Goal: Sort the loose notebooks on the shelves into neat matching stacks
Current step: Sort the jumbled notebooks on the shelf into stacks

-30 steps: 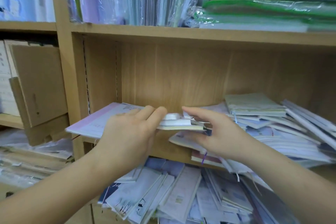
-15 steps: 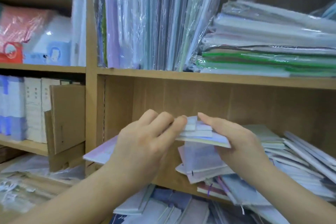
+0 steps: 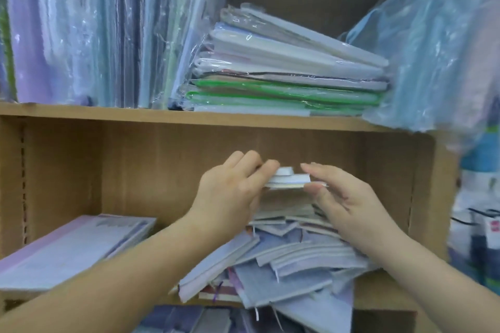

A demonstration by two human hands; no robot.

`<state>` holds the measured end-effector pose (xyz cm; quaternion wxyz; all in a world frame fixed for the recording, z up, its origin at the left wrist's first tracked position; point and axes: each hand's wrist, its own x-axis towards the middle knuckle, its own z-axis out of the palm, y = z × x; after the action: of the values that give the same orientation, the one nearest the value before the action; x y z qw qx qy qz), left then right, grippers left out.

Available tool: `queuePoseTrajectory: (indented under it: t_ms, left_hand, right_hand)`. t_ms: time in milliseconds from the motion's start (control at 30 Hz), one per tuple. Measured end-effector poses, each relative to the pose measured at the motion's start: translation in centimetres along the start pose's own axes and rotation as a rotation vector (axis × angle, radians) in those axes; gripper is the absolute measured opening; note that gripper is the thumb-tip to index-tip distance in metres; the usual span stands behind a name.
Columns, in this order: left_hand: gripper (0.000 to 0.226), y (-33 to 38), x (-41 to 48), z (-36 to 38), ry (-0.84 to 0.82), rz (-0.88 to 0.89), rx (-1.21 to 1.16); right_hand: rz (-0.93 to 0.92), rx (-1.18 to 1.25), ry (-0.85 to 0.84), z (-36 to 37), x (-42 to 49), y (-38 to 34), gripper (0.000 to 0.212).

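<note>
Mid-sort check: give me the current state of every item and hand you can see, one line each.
small notebook stack: held above the pile by both ends.
left hand: grips its left end.
right hand: pinches its right end.
loose notebook pile: messy, overlapping, unsorted.
large purple notebook: lying flat, left of pile.
wrapped stack: flat on upper shelf.

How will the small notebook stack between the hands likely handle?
Probably light: left hand and right hand hold the small notebook stack by its ends alone. Its uneven edges suggest books may slide apart. Covers probably flex, like those curling in the loose pile.
</note>
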<state>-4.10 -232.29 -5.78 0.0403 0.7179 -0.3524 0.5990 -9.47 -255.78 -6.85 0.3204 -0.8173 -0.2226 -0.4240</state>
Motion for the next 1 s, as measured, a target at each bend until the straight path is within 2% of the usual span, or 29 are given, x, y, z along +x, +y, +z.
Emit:
queuePoseTrajectory:
  t_ms: [100, 200, 300, 367, 433, 500, 533, 600, 667, 767, 800, 867, 933, 1000]
  left_hand:
    - [0.036, 2.7, 1.1, 5.1, -0.058, -0.117, -0.233]
    - [0.043, 4.9, 0.4, 9.3, -0.177, -0.243, -0.554]
    - [0.045, 5.3, 0.1, 11.4, -0.195, -0.222, -0.586]
    - [0.042, 5.2, 0.4, 11.6, -0.166, -0.219, -0.599]
    - [0.039, 5.3, 0.9, 12.4, -0.180, -0.182, -0.593]
    - [0.036, 5.4, 1.5, 13.5, -0.252, -0.158, -0.636]
    - [0.037, 5.4, 1.8, 14.1, -0.307, -0.168, -0.690]
    - [0.046, 5.2, 2.1, 14.4, -0.417, -0.207, -0.761]
    - [0.053, 4.7, 1.4, 13.3, -0.437, -0.236, -0.758]
    - [0.037, 1.8, -2.8, 10.3, -0.274, -0.317, -0.715]
    - [0.034, 0.1, -5.2, 9.3, -0.262, -0.369, -0.689]
    - [0.035, -3.5, -10.5, 7.1, -0.345, -0.460, -0.576]
    - [0.059, -6.7, -15.7, 4.8, -0.542, -0.560, -0.435]
    - [0.088, -8.5, -19.7, 2.6, -0.768, -0.696, -0.323]
  right_hand:
    - [0.016, -0.234, 0.020, -2.2, -0.5, 4.3, 0.038]
    - [0.138, -0.257, 0.007, -2.8, -2.2, 6.9, 0.027]
    - [0.195, -0.291, -0.004, -2.4, -3.5, 9.0, 0.031]
    - [0.216, -0.384, -0.007, -2.2, -3.3, 9.3, 0.042]
    - [0.102, -0.488, 0.006, -1.5, -2.4, 8.6, 0.043]
    - [-0.052, -0.600, -0.061, -0.4, -1.5, 8.0, 0.044]
    - [-0.040, -0.647, -0.134, -0.1, -1.1, 7.8, 0.046]
    - [0.155, -0.673, -0.277, -0.1, -0.6, 8.5, 0.049]
    - [0.253, -0.663, -0.327, -0.3, -0.4, 9.5, 0.047]
    - [0.347, -0.609, -0.284, -0.3, 0.4, 9.9, 0.043]
    - [0.404, -0.636, -0.308, -0.2, 0.9, 9.8, 0.040]
    - [0.465, -0.809, -0.332, 0.6, 1.6, 9.0, 0.033]
    - [0.288, -0.974, -0.238, 2.5, 2.0, 7.0, 0.031]
    - [0.041, -0.833, -0.173, 5.9, 1.6, 3.8, 0.033]
